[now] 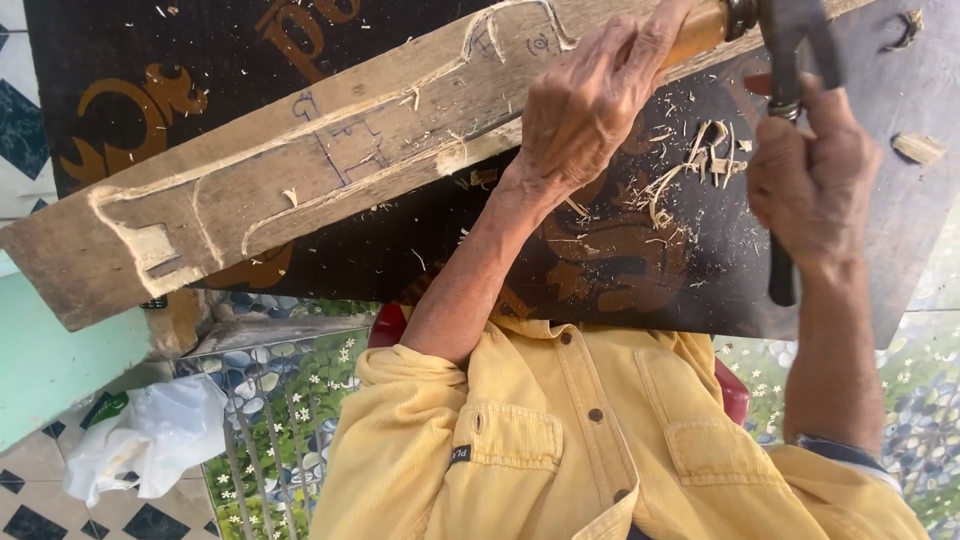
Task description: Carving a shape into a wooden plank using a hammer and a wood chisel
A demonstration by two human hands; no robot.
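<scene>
The left hand (pixel 585 105) is closed around a wooden handle (pixel 697 30), light orange-brown, near the top edge of the dark board (pixel 620 270). It looks like the handle of a carving tool, but its tip is hidden behind the hand, so I cannot tell for sure. The right hand (pixel 810 180) is clenched around the black handle of a hammer (pixel 785 150). The metal head of the hammer sits at the very top of the view, right beside the end of the wooden handle.

A long wooden plank (pixel 300 190) lies across the dark board. It slants from the board's left edge up to its top edge, and its low left end sticks out past the board. The plank has a shape cut into it, with pale grooves that follow drawn lines. The left hand rests on the upper end of the plank.

Small curls of wood shavings (pixel 690 165) lie on the dark board between the two hands. The dark board has brownish-orange curly painted shapes on it.

The person wears a yellow shirt (pixel 560 440) with buttons and two chest pockets. Below the board, near the bottom left corner of the view, a white plastic bag (pixel 150 445) lies on a tiled floor (pixel 40 495).
</scene>
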